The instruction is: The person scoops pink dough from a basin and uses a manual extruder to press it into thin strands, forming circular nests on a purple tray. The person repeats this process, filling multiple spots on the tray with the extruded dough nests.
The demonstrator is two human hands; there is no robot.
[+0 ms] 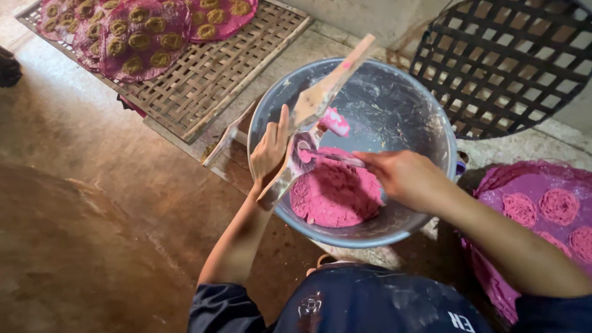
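1. Two bare hands worked over the metal basin [431, 132]: the left hand [270, 151] had its grip wrapped around a long wooden press [314, 108], tilted across the rim.
2. The right hand [404, 179] pinched a thin tool [336, 158], its tip at the press's hole.
3. Pink dough [336, 197] lay in the basin's near half, a lump stuck on the press; it looked soft, sticky, easily torn, best scooped from below.
4. The press seemed stiff and light, safest held mid-shaft.
5. Beyond sat a woven tray [209, 80] bearing purple sheets [145, 37].
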